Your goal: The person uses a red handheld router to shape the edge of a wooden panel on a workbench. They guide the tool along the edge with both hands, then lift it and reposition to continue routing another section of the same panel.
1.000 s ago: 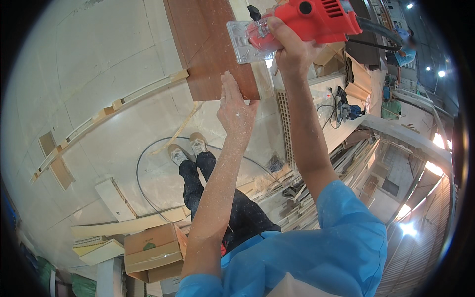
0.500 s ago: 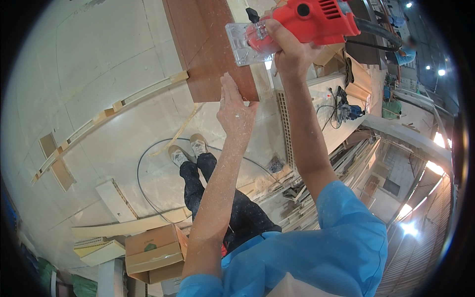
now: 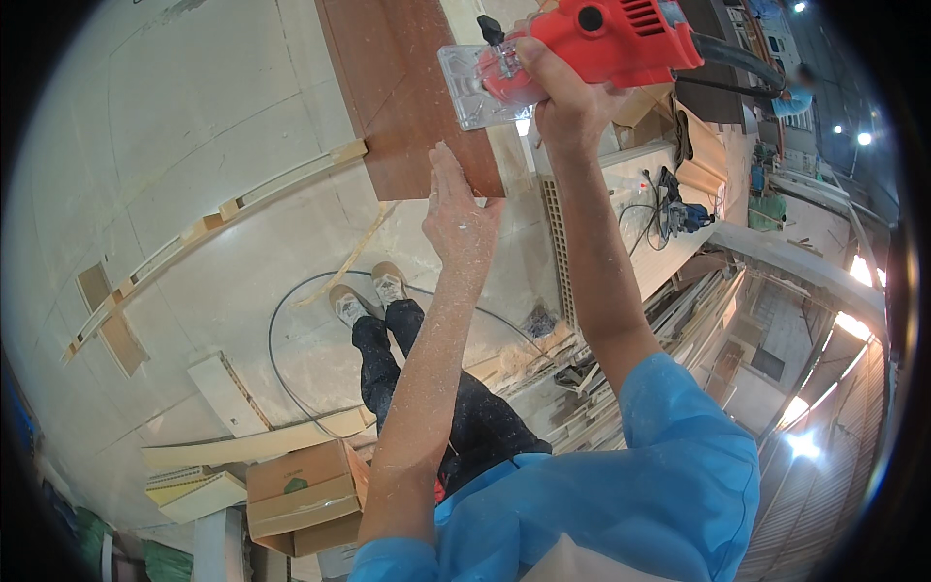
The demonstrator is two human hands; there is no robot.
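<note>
One wide workshop stretches out around me, its pale tiled floor (image 3: 204, 291) dusty and crossed by a single dark cable (image 3: 272, 335) lying in a loop. Long offcuts (image 3: 669, 325) lie heaped at the right, and bright lamps shine beyond. One brown board (image 3: 412, 107) reaches in from the top, its squared end facing the person in blue. I count two hands at it: the left hand (image 3: 464, 218) lies on that end, fingers straight and together, though I cannot tell whether the thumb pinches the edge. The right hand (image 3: 572, 107) is clamped round one red power tool (image 3: 621, 44), whose single clear base (image 3: 465, 87) sits over the board's right edge. Two shoes (image 3: 390, 283) stand below. There is also one open cardboard box (image 3: 301, 493) at lower left, one blue power tool (image 3: 690, 217) on a pale panel (image 3: 659, 267), and one co-worker (image 3: 795, 101) far off.
</note>
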